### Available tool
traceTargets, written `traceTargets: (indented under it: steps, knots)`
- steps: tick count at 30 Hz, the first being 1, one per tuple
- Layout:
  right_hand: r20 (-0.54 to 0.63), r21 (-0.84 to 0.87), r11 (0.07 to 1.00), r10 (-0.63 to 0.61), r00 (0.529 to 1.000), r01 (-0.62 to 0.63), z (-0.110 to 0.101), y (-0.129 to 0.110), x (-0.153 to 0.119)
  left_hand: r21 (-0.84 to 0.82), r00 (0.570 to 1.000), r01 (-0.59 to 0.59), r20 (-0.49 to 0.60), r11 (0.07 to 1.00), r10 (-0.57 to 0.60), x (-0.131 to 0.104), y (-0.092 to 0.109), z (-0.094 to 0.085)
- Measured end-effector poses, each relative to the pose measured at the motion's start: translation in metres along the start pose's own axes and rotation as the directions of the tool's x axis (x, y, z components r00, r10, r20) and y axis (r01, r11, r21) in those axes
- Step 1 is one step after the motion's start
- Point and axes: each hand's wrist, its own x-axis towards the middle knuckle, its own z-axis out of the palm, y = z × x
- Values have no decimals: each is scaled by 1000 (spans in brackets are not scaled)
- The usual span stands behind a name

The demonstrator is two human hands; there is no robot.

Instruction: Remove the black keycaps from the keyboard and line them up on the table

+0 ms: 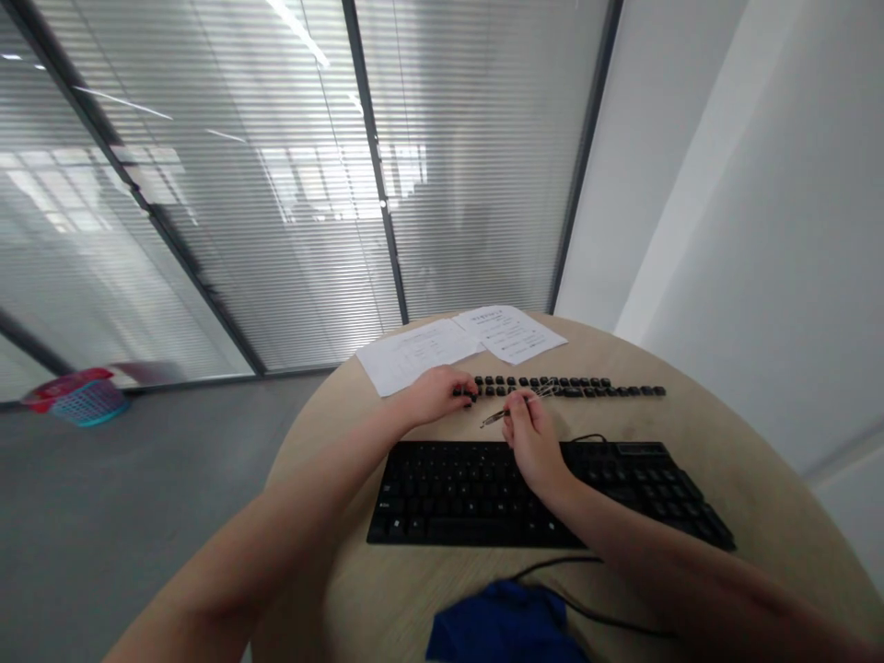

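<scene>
Two rows of small black keycaps [594,391] lie on the table behind a black keyboard [456,497]. At the left end of the rows, my left hand [438,391] has its fingertips down around a few keycaps; whether it grips one is too small to tell. My right hand [531,437] is closed around a thin metal tool with wire loops [494,418], above the keyboard's back edge. The tool's narrow tip points left, and its wire loops reach over the keycap rows on the right. My right forearm covers part of the keyboard.
Printed sheets of paper [515,333] lie at the back of the round wooden table [691,391]. A blue cloth [504,626] and a black cable [608,615] are near the front edge. A red and blue basket [89,402] stands on the floor at the left.
</scene>
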Motion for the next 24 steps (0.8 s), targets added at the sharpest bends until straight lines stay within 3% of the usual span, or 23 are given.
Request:
traceTargets:
  steps: [4, 10, 24]
  knots:
    - [-41, 125, 989, 85, 996, -79, 2, 1, 2, 152, 1000, -20, -3, 988, 21, 15, 7, 15]
    - [6, 89, 993, 75, 997, -75, 1, 3, -3, 259, 1000, -4, -28, 966, 12, 12, 4, 34]
    - [6, 44, 997, 71, 997, -71, 2, -6, -6, 273, 1000, 10, -11, 962, -7, 8, 0, 36]
